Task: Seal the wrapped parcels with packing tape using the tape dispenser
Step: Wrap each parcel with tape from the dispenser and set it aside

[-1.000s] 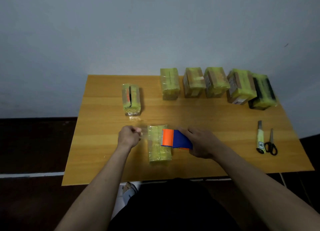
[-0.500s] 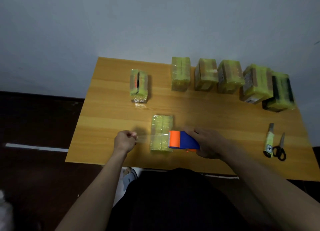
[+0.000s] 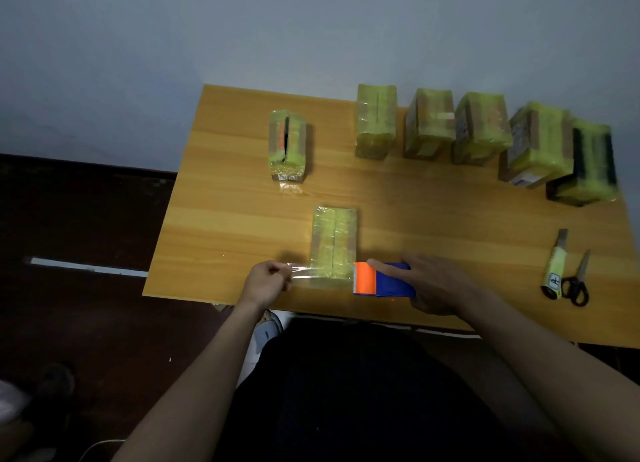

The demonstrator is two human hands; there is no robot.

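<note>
Far left, only dark floor (image 3: 86, 323) with a pale stripe is seen. The wooden counter (image 3: 221, 191) is a smooth orange-brown slab with a visible grain.

Near its front edge, the left hand (image 3: 265, 283) is curled up, its fingers (image 3: 280, 271) pinching the free end of a clear strip of tape (image 3: 301, 274). The tape looks glossy and a bit crinkly, and is stretched flat across the near end of the front parcel (image 3: 334, 243). That parcel is a flat rectangular box lying lengthwise, wrapped in shiny yellow-green film with a seam down the middle and brown cardboard showing at the sides.

Further back on the left, a lone parcel (image 3: 287, 146) is seen, same wrap, with a dark slit and some orange along the top.

Just beside the front parcel's right edge, the tape dispenser (image 3: 382, 283) is found: hard plastic, orange at the front end, blue at the body. It is gripped by the right hand (image 3: 440, 285), index finger laid along the top, the rest wrapped round the blue part.

Along the back, a row of five wrapped parcels (image 3: 478, 132) is lined up, blocky and slightly blurred; the rightmost one has black bands.

On the right, a utility knife (image 3: 556, 264) and black-handled scissors (image 3: 578, 281) are laid side by side, just touching.
</note>
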